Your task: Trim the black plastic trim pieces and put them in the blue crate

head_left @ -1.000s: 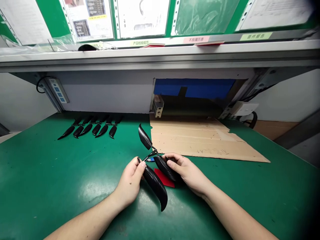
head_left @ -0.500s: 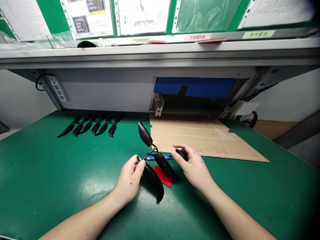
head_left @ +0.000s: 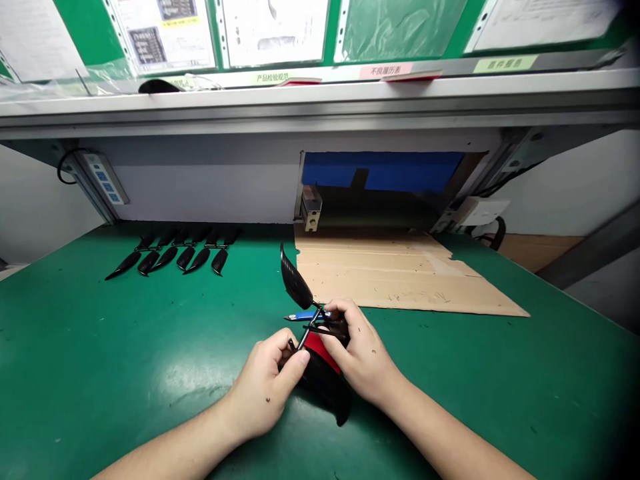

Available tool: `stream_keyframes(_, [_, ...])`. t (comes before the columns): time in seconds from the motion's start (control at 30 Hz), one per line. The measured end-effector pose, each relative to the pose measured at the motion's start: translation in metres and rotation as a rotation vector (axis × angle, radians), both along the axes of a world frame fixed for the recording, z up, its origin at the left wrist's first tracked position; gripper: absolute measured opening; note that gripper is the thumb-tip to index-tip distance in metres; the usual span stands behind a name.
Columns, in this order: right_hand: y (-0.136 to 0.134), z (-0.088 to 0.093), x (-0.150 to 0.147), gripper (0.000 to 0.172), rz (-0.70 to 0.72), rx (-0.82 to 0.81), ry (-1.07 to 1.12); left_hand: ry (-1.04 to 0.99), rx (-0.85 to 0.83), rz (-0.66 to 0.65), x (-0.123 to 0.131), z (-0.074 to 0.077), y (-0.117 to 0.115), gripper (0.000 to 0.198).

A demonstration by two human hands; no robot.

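So the left hand (head_left: 263,383) had the black bladed part (head_left: 297,283) pinched by its rod over the green table (head_left: 150,373), while the right hand (head_left: 365,350) had thumb and fingers around some dark piece (head_left: 341,327) by its middle, blue cutter (head_left: 303,316) just behind.

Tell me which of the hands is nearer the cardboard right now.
Right. The right hand is just short of the cardboard at its near edge; the left hand, pinching the black rod, is farther off, lower in view and to the left.
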State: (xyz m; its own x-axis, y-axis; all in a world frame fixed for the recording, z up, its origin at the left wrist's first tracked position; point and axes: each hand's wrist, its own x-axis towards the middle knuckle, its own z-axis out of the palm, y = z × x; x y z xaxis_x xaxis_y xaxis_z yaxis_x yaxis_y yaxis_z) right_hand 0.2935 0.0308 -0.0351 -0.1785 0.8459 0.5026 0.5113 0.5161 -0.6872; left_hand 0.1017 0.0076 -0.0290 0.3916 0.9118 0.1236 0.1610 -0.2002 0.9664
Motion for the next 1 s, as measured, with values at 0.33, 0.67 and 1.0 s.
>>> stream_keyframes(0.33, [0.002,0.004,0.003,0.041,0.008,-0.138,-0.154,-0.266,-0.099,-0.082,-0.001,0.003,0.001,0.029])
stream_keyframes(0.67, [-0.001,0.010,0.005,0.016,-0.171,-0.040,-0.328,-0.542,-0.457,-0.055,0.003,0.002,0.001,0.024])
stream_keyframes(1.0, [-0.016,0.018,-0.003,0.033,0.307,-0.161,-0.444,-0.013,0.220,0.457,-0.033,0.028,0.025,0.030])
